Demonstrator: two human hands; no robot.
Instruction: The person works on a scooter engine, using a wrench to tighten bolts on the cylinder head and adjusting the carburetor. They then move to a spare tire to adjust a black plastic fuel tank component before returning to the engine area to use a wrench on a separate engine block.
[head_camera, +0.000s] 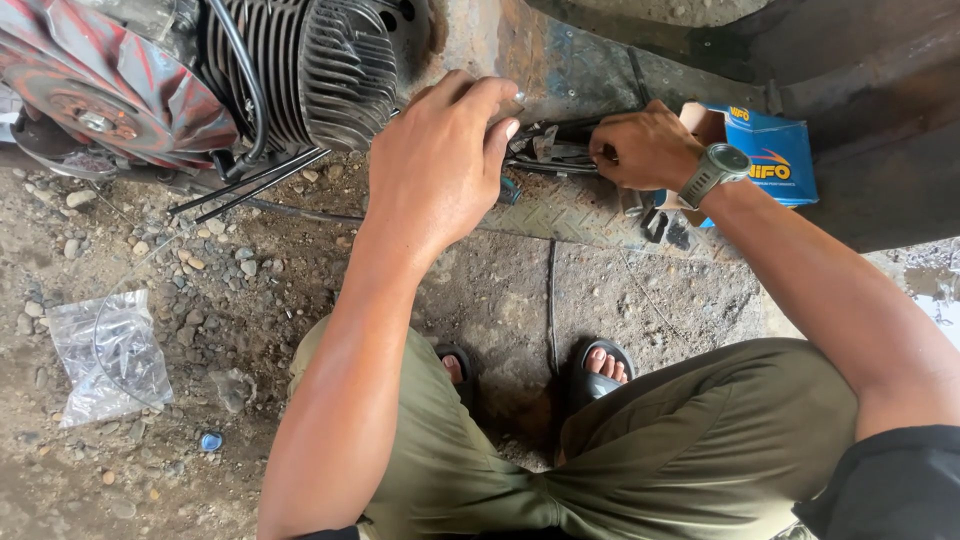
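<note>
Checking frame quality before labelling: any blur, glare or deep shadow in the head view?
Head view: sharp, soft daylight, no hard glare; left hand and right hand crisp; the dark parts they grip are murky; top right falls into deep shadow; clear plastic bag shows mild sheen.

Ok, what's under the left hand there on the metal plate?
The left hand covers most of it. Showing past its fingertips are dark metal parts on the rusty plate, which the right hand also grips. Anything beneath the palm is hidden.
</note>
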